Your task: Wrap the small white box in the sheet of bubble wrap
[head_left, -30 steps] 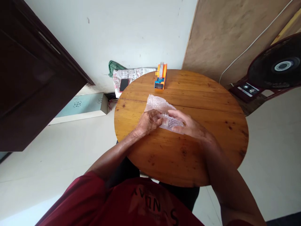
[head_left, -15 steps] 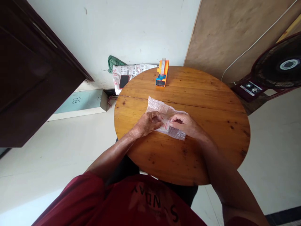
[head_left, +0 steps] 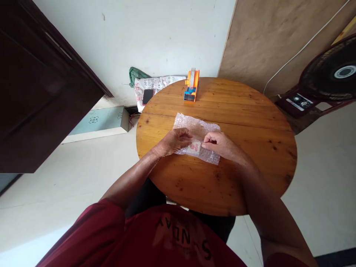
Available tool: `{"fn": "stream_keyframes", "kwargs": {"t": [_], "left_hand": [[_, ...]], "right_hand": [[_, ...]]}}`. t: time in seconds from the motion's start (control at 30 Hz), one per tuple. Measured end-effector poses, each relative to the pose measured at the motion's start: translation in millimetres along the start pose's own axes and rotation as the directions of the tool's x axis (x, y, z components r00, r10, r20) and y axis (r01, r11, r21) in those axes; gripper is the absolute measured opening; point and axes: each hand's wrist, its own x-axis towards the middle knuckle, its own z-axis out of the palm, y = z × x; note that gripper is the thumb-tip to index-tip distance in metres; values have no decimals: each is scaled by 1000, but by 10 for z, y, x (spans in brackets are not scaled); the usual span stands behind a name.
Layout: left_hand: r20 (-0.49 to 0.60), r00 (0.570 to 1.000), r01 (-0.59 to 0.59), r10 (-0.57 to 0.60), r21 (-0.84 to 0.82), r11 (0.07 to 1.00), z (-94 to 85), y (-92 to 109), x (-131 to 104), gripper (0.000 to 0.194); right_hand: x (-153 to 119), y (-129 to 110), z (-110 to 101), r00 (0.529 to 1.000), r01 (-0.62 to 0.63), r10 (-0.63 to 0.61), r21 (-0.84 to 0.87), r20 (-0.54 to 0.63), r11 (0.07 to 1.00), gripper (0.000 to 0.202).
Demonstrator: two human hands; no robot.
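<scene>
A sheet of bubble wrap (head_left: 210, 154) lies on the round wooden table. On it, between my hands, rests a small whitish packet (head_left: 194, 147) with red print. My left hand (head_left: 178, 141) is at the packet's left side, thumb and forefinger apart, with nothing visible between them. At the right side, my right hand (head_left: 218, 143) is closed in a pinch by the packet's edge; what its fingertips hold is too small to make out.
An orange and blue tape dispenser (head_left: 191, 85) stands near the far edge of the table (head_left: 236, 100). Beyond the left edge, a dark phone (head_left: 148, 96) lies on a printed white sack (head_left: 164, 82). A black fan (head_left: 330, 70) is at the right.
My left hand has drawn slightly back to the left, off the packet, and its fingers have parted. More of the packet's red print shows. My right hand has barely moved.
</scene>
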Motion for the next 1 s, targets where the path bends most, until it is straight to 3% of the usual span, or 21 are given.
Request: {"fn": "stream_keyframes", "kwargs": {"t": [0.17,0.23,0.3,0.37,0.43,0.57,0.77,0.93,1.0], "left_hand": [[63,998,18,-26,130,991,-65,41,82,20],[87,996,9,-23,154,988,-87,56,105,19],[120,993,-29,10,157,987,-103,72,114,19],[129,990,-73,53,159,984,-111,82,112,17],[105,991,-99,82,174,980,-109,85,107,13],[58,996,-84,74,210,974,-95,76,90,9],[15,997,-73,72,334,940,-214,-3,-101,24],[-236,968,2,90,363,932,-339,-186,-304,30],[-266,962,30,63,333,943,-353,-224,-343,29]], "right_hand": [[-50,-66,-35,995,2,-10,-87,-100,996,11],[-63,-130,8,967,108,-133,-127,-217,986,8],[-72,-202,92,908,265,-311,-189,-281,945,7],[-78,-254,186,861,373,-441,-277,-252,886,9],[-78,-270,252,850,402,-491,-367,-191,839,14],[-70,-230,245,861,400,-497,-463,-105,791,17],[-66,-204,170,865,420,-498,-458,-58,783,22],[-54,-176,190,853,452,-518,-409,-62,793,22],[-51,-159,197,852,450,-518,-405,-71,796,20]]}}
